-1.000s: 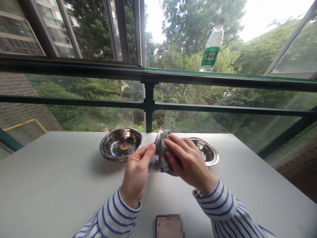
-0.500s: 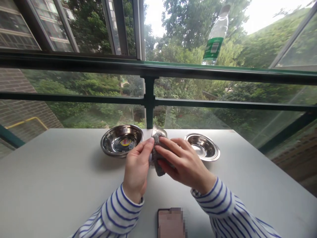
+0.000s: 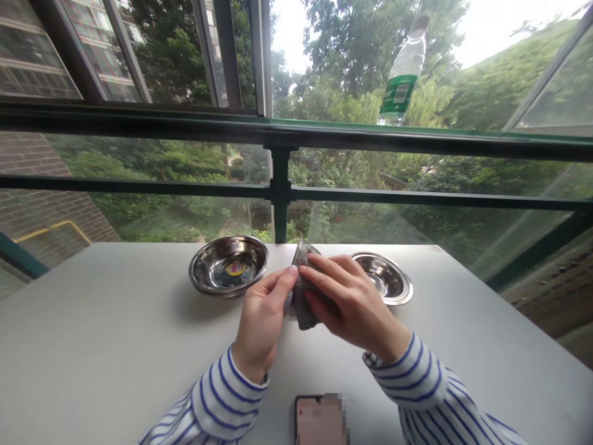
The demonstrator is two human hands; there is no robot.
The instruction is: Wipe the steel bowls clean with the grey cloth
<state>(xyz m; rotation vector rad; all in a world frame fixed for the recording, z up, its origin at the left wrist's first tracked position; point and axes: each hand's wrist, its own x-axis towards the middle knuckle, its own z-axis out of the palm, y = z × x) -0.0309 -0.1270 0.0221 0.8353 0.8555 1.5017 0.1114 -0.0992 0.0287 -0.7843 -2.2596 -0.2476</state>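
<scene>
My left hand [image 3: 262,321] pinches the rim of a shiny metal bowl [image 3: 298,250], tilted nearly edge-on above the middle of the table. A grey cloth [image 3: 306,315] lies under the fingers of my right hand [image 3: 361,303], pressed against the bowl's side. Hands and cloth hide most of this bowl. To the left stands a larger stainless steel bowl [image 3: 198,281] with a yellow and red sticker on its bottom. Partly behind my right hand rests another stainless steel bowl [image 3: 404,293] with a wide rim.
A phone [image 3: 319,423] lies at the near edge of the white table [image 3: 115,346], partly blurred out. Behind the table runs a dark green railing [image 3: 185,128] in front of glass. On its top stands a clear bottle [image 3: 401,83] with a green label.
My right hand and the cloth shifted left over the bowl, then back right. The bowl turned to show its inner side, then came nearly edge-on again. Both hands keep their hold.
</scene>
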